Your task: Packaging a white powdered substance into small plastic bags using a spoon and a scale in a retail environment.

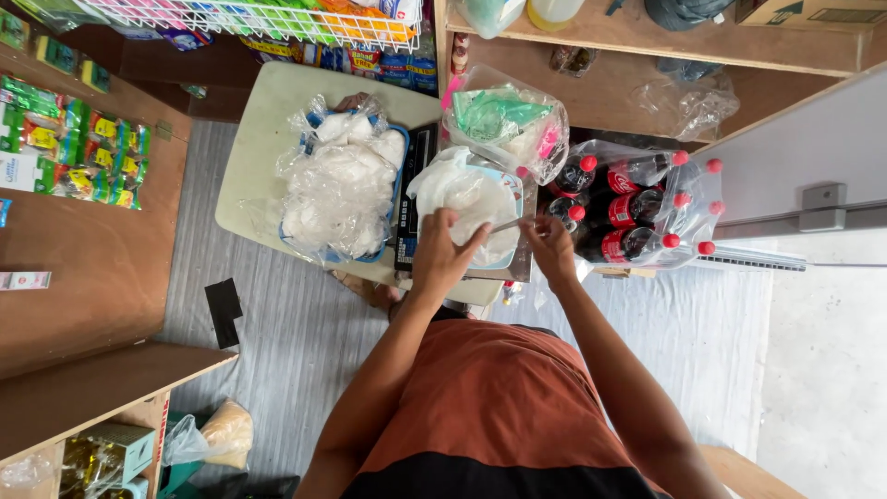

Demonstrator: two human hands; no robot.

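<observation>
Holding the top of a clear bag [467, 199] of white stuff, the left hand [443, 254] was pinched shut on it, and the right hand [552, 248] gripped a thin stick [506, 225]. The bag sat on a scale [418, 199] and looked full but not yet closed. A blue tub [399, 176] of filled bags crowded one side, bottles [628, 208] the other, leaving little room.

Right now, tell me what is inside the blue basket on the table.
The blue basket holds clear plastic bags of white powder, heaped above its rim. Whatever lies beneath them is covered.
</observation>
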